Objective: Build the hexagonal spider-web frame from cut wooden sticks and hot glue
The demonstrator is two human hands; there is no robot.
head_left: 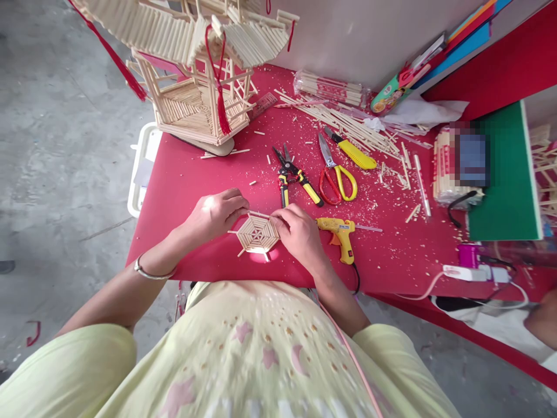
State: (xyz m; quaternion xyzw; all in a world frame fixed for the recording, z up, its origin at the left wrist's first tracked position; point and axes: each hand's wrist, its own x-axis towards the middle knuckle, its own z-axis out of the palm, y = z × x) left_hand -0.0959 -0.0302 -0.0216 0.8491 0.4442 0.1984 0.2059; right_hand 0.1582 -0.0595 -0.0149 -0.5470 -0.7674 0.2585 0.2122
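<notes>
A small hexagonal piece made of thin wooden sticks [256, 235], ringed like a spider web with spoke ends jutting out, is at the table's front edge. At its upper left corner my left hand [217, 212] is closed, fingertips pinched on it. My right hand [299, 233] pinches the upper right corner, with the thumb and fingers together. A stick runs along the top side between both sets of fingertips; whether it is fixed there I cannot tell. Just right of my right hand lies a yellow glue gun [342, 235] with a clear glue stick in its back.
A stick-built pavilion [195, 110] with red tassels stands at the back left of the red table [174, 191]. Cutting pliers [296, 177], scissors [334, 174] and a yellow utility knife [354, 154] lie beyond my hands. Loose sticks [348, 125], stick packs and a power strip [467, 273] are rightward.
</notes>
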